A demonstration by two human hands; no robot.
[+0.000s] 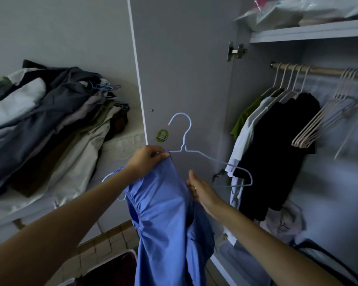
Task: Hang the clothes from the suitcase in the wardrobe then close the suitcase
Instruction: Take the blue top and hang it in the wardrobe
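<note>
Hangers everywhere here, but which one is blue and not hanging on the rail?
The blue wire hanger, pinched by the left hand with a blue garment going onto it. The white hangers all hang on the wardrobe rail.

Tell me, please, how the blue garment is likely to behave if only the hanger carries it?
The blue garment looks thin and floppy, drooping in folds below the left hand. Only one side sits on the blue wire hanger, so it would probably slide off. The hanger looks light and may tilt.
</note>
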